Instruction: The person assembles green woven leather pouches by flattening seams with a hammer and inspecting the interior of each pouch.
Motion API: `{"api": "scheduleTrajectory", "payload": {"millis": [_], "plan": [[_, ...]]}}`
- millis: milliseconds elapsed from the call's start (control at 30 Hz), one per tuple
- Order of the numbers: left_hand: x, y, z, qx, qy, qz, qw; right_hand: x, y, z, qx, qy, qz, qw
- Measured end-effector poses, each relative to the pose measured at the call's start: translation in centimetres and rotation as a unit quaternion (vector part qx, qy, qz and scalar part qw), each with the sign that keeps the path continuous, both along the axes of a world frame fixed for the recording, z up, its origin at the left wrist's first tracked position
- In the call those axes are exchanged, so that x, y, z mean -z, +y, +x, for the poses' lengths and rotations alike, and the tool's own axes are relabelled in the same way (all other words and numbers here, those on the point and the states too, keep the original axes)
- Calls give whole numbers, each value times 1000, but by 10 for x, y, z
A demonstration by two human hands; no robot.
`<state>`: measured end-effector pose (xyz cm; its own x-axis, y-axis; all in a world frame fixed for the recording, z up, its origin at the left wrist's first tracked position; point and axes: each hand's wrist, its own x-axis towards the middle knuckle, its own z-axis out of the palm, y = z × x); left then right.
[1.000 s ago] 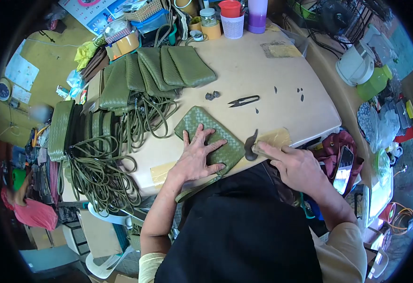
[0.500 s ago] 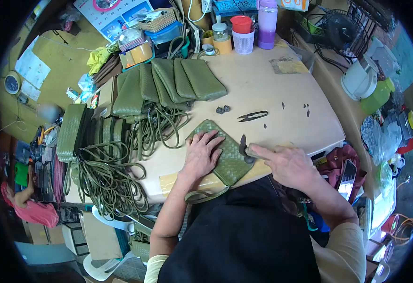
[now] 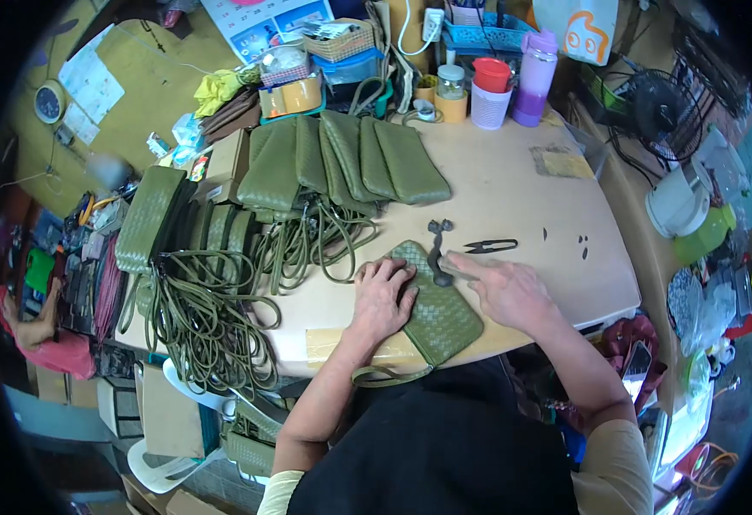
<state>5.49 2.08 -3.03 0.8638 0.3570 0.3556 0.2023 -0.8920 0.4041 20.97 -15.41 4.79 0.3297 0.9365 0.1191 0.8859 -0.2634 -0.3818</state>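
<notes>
A green woven-texture pouch [image 3: 444, 319] lies in front of me near the table's front edge, its wrist strap trailing toward me. My left hand [image 3: 383, 296] rests on the pouch's left side with fingers spread, pressing it to the table. In my right hand [image 3: 506, 292] is a hammer [image 3: 439, 271], gripped by its light handle. The dark curved hammer head is over the pouch's upper part; whether it touches cannot be told. Beyond the pouch are small dark lumps [image 3: 439, 226] and a pair of thread snips [image 3: 491, 246].
More green pouches [image 3: 406, 161] overlap at the back, with tangled straps [image 3: 213, 318] hanging at left. A red cup [image 3: 492, 75] and a purple bottle [image 3: 534, 79] stand behind. Small dark scraps [image 3: 583, 247] lie at right. Another person [image 3: 54, 343] is at far left.
The hammer has moved from the pouch's right edge up and left toward its far end. My left hand stays on the pouch. The camera view has shifted.
</notes>
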Motion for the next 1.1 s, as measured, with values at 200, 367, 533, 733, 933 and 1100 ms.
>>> {"api": "scheduleTrajectory", "payload": {"millis": [200,367,533,733,933,1100], "plan": [[4,2,-2,4,-13,26,1000,35,68,8,25,13,2,1000],[6,4,-2,7,-10,21,1000,-9,71,28,22,-37,-24,999],[1,1,-3,2,2,32,999,16,63,25,23,-23,-53,998],[1,0,-3,-3,20,19,1000,11,43,6,55,14,-45,997],[6,1,-1,3,10,36,999,1,2,1,68,14,-27,997],[3,1,1,-1,14,27,1000,-8,-45,-17,87,11,-91,992]]}}
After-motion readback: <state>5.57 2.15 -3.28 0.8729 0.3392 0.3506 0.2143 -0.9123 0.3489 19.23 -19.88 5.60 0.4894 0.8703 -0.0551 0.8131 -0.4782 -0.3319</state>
